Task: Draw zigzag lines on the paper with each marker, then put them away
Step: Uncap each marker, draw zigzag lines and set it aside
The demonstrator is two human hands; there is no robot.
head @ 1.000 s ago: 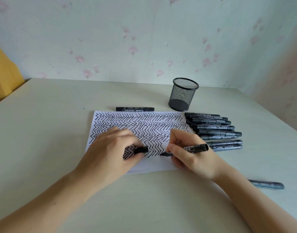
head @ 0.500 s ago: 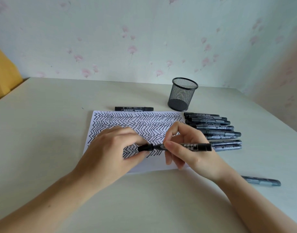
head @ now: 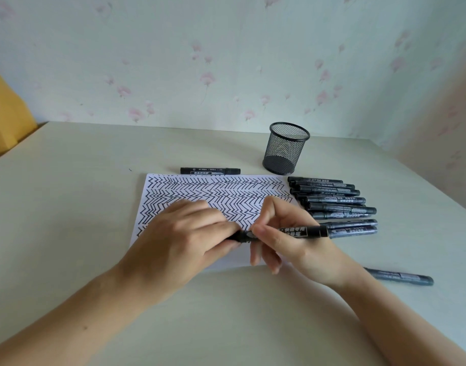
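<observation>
Both hands meet over the near part of the zigzag-covered paper, left hand pinching the cap onto the marker gripped by the right hand; mesh cup holds none yet.

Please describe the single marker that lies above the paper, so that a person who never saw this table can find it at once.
Start at the black mesh cup standing near the back of the table, then look left along the top edge of the zigzag-covered paper. Just beyond that edge lies a capped black marker, parallel to the edge. It lies alone, whereas the other markers form a row right of the paper.
</observation>
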